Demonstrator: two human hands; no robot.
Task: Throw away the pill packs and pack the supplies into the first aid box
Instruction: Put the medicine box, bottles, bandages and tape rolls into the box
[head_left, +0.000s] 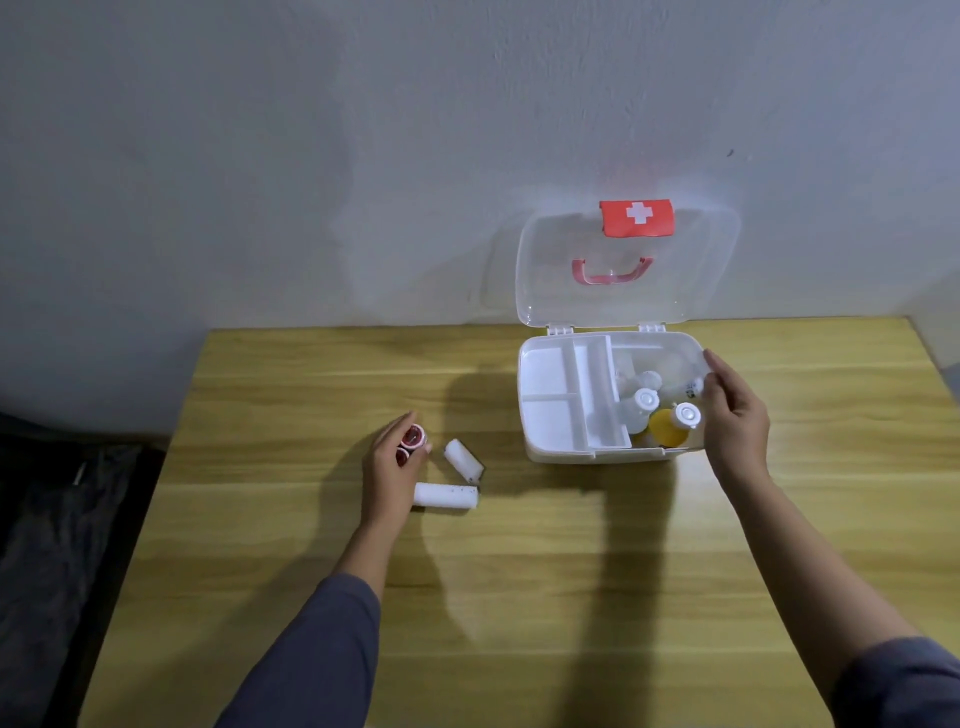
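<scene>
The white first aid box (550, 452) stands open at the back right of the wooden table, its clear lid (623, 312) with a red cross tab leaning on the wall. Inside are a white divider tray (550, 395) on the left and several small bottles, one yellow (667, 428), on the right. My right hand (735, 415) hovers over the box's right side, fingers on a small white bottle (693, 387). My left hand (392, 462) is closed around two red-and-white tape rolls (413, 439). Two white gauze rolls lie beside it, one angled (464, 459) and one flat (445, 494).
A dark bag or cloth (57, 519) lies on the floor left of the table (519, 597). The wall rises right behind the box. My arms cast shadows across the table's middle.
</scene>
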